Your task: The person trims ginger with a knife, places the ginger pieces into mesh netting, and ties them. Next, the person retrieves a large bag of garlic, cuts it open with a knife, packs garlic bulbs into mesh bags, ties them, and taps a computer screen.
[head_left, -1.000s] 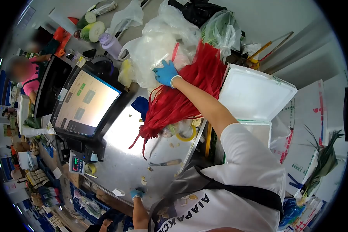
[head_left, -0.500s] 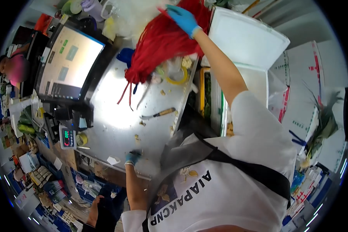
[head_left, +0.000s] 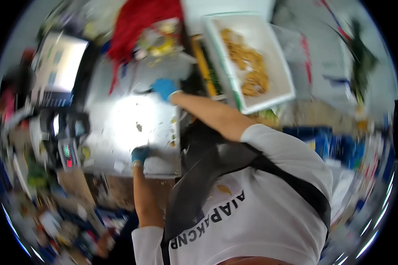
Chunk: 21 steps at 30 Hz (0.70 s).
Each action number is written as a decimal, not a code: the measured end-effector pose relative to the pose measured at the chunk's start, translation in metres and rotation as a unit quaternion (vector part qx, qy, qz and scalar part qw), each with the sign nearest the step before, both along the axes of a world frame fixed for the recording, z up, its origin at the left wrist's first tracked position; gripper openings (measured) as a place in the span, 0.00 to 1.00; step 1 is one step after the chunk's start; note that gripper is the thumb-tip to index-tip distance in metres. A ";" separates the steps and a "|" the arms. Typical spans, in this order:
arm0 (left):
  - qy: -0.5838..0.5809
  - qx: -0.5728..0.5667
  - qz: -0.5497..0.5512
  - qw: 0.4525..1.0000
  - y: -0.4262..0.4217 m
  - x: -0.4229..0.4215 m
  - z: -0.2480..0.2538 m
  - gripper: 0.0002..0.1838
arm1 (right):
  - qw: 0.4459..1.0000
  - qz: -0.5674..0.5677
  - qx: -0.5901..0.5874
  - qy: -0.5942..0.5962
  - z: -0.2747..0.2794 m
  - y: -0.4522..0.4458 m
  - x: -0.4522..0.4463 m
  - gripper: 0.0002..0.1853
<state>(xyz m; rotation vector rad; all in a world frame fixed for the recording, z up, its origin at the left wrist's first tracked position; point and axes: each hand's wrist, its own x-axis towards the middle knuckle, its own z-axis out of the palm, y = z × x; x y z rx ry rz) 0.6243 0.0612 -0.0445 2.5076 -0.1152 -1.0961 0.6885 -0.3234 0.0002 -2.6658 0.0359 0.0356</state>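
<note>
My right hand [head_left: 164, 89], in a blue glove, is closed over the handle of the knife [head_left: 142, 91] on the metal table [head_left: 157, 119]; motion blur softens its outline. Lower down, near the table's front edge, rests my left hand [head_left: 140, 154], also gloved in blue. Its fingers are curled, and what they hold, if anything, is too blurred to make out. A bundle of red strips [head_left: 139, 22] lies at the top of the table, above my right hand. Beside it is a yellow tape ring [head_left: 164, 47].
The lit monitor [head_left: 59, 64] and a scale display [head_left: 67, 154] stand on the left. A white foam box [head_left: 276, 73] with yellowish pieces [head_left: 247, 64] is right of the table. Small scraps [head_left: 139, 126] lie on the metal. At far left a person [head_left: 8, 104] is blurred.
My right hand has left the red strips and come down to the knife. The view has swung, bringing the foam box's contents into sight. My left hand stays near the table's front edge.
</note>
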 end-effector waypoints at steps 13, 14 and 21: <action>-0.202 -0.019 0.035 0.979 -0.133 -0.046 0.062 0.14 | 0.865 -0.378 0.313 0.108 0.121 -0.136 -0.470 0.25; -0.265 -0.063 0.004 0.962 -0.181 -0.077 0.086 0.13 | 0.836 -0.457 0.294 0.080 0.107 -0.150 -0.517 0.27; -0.261 -0.293 -0.302 0.869 -0.488 -0.284 0.148 0.13 | 0.393 -0.750 0.511 -0.149 0.093 -0.215 -0.756 0.18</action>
